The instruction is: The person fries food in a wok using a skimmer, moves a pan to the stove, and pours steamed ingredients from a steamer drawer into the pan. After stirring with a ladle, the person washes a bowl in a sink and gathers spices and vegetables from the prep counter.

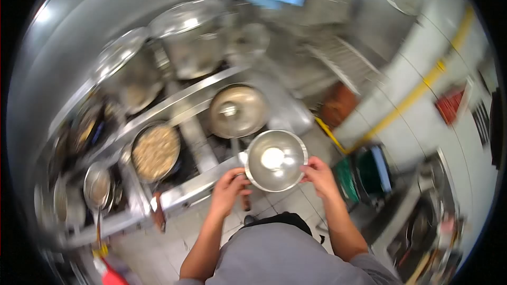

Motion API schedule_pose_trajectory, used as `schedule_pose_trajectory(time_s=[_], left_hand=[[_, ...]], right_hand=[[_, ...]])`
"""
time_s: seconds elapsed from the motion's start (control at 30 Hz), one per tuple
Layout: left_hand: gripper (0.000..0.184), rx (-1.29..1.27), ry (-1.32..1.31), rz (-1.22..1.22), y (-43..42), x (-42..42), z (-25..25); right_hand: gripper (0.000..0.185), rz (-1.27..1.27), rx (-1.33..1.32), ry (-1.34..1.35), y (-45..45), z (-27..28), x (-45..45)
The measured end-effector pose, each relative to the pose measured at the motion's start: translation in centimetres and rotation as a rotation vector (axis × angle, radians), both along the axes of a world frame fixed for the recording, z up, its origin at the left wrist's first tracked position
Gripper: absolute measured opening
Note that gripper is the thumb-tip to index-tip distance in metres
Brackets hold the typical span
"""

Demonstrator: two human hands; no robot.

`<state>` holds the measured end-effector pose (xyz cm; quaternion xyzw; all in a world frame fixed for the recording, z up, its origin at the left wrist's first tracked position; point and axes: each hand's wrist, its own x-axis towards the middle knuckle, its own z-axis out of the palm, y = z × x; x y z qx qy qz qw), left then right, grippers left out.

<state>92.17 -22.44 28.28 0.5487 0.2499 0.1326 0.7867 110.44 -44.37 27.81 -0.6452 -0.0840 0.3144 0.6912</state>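
A shiny metal bowl (268, 174) is held up in front of my body, between both hands. My left hand (231, 189) has its fingers closed at the bowl's left rim. On the right rim, my right hand (317, 174) grips with fingers and thumb. Just behind the bowl, a round pan (245, 106) with a ladle head in it rests on the stove, its wooden-ended handle (245, 203) showing below my left fingers. Farther left on the stove, a pan of light brown chopped food (155, 153) has its handle toward the front edge.
Two large lidded pots (194, 53) (132, 82) stand at the back of the stove (198, 183). A strainer (98, 186) lies at the left. A green bin (364, 174) is at the right, beside a counter with utensils (422, 237). A yellow pipe (412, 103) runs along the tiled wall.
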Motion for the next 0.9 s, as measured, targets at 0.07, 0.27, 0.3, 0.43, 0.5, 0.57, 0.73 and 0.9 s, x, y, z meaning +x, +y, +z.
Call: schedule_pose_trajectory(time_s=[0.07,0.27,0.3,0.43,0.5,0.57,0.73,0.9], left_hand=[[0.029,0.069,0.035,-0.052,-0.7,0.0,1.8],[0.025,-0.001,-0.057,-0.272,-2.5,-0.2,1.3],[0.023,-0.056,-0.046,-0.32,-3.2,0.1,1.2],[0.021,-0.048,-0.028,-0.551,-7.9,1.8,2.6],[0.02,-0.036,-0.026,-0.632,-9.4,2.6,2.2],[0.02,-0.082,-0.064,-0.715,-10.9,3.4,0.7],[0.018,-0.025,-0.004,-0.691,-15.3,2.3,0.6],[0.017,0.116,0.067,-0.524,-20.9,0.7,-0.5]], right_hand=[[0.011,-0.148,-0.024,0.011,-2.6,0.3,-0.7],[0.01,-0.547,-0.017,-0.017,-13.9,-1.2,-4.1],[0.009,-0.617,-0.031,-0.048,-15.6,-1.0,-4.9],[0.007,-1.0,-0.059,-0.139,-27.6,-0.2,-9.9],[0.007,-1.204,-0.274,-0.188,-34.2,0.9,-12.5],[0.01,-1.341,-0.395,-0.254,-42.6,0.7,-14.6],[0.015,-1.55,-1.122,-0.465,-68.8,-5.2,-15.7],[0.019,-1.567,-1.614,-0.35,-75.5,-0.8,-12.2]])
